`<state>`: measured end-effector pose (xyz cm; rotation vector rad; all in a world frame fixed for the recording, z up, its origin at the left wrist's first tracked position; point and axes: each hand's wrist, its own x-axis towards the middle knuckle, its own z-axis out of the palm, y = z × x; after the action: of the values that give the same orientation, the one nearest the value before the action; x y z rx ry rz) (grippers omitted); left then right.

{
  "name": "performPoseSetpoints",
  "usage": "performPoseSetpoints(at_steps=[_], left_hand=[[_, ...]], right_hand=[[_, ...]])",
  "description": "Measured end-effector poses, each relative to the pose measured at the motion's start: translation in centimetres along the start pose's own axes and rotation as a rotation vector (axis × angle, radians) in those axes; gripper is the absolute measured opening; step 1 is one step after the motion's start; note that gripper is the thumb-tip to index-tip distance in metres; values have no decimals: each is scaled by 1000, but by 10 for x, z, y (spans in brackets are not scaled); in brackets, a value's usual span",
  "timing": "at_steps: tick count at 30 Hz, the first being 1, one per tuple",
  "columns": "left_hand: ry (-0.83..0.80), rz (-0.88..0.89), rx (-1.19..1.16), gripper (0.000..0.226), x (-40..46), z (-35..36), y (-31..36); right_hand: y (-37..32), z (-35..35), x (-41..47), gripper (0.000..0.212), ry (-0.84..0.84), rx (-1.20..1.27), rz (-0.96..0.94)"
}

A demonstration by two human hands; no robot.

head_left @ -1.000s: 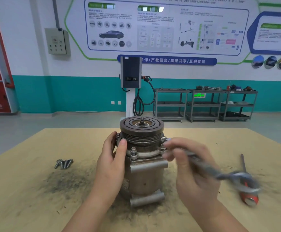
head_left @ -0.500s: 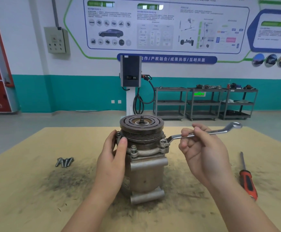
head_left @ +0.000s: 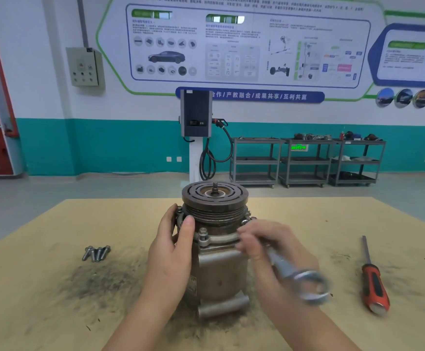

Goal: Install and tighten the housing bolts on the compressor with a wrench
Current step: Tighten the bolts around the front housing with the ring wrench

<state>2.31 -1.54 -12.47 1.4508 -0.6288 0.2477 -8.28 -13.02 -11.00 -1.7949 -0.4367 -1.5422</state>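
Compressor (head_left: 217, 252) upright mid-table (head_left: 54, 312), pulley up, small plate on its side too blurred to read. One bolt (head_left: 203, 233) seated in the front flange. Left hand (head_left: 174, 252) wrapped round the housing, thumb up against the pulley. Right hand (head_left: 273, 252) gripping the wrench (head_left: 289, 268), motion-blurred; far end lost behind the fingers near the right flange, ring end toward the camera. Loose bolts (head_left: 96, 253) bunched well to the left. Screwdriver (head_left: 373, 279) lying apart on the right. Wall banner (head_left: 257, 95) reading 合作/产教融合/成果共享/互利共赢; poster text too small. Forearms cut off at the bottom edge.
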Motion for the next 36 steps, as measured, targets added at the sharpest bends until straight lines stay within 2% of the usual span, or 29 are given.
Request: performPoseSetpoints(at_steps=[2, 5, 9, 11, 14, 17, 21, 24, 26, 28, 32, 34, 36], left_hand=[[1, 12, -25, 60, -1, 0, 0], [-4, -24, -54, 52, -3, -2, 1], [14, -15, -21, 49, -2, -2, -1], [12, -15, -22, 49, -1, -1, -2], [10, -35, -33, 48, -2, -2, -4], [3, -46, -38, 41, -2, -2, -3], [6, -42, -20, 49, -3, -2, 0], [3, -35, -11, 55, -3, -2, 1], [1, -30, 0, 58, -4, -2, 2], [-3, -24, 16, 59, -5, -3, 2], [-9, -14, 30, 59, -5, -3, 3], [-8, -14, 30, 56, -6, -3, 3], [2, -19, 25, 54, -5, -2, 2]], right_hand=[[0, 5, -4, 13, -99, -52, -41], [-2, 8, -4, 20, -229, -104, -68], [-3, -2, 3, 18, -150, -70, -47], [-6, -6, 10, 20, -25, 45, 61], [-8, -9, 20, 7, 227, 308, 279], [-1, -15, 26, 13, 386, 524, 542], [10, -20, 32, 18, 432, 700, 760], [18, -29, 39, 18, 377, 806, 925], [22, -33, 41, 16, 337, 840, 969], [22, -30, 36, 16, 329, 766, 876], [14, -15, 15, 11, 323, 415, 396], [10, -10, 7, 12, 220, 236, 187], [7, -6, 1, 12, 87, 87, 72]])
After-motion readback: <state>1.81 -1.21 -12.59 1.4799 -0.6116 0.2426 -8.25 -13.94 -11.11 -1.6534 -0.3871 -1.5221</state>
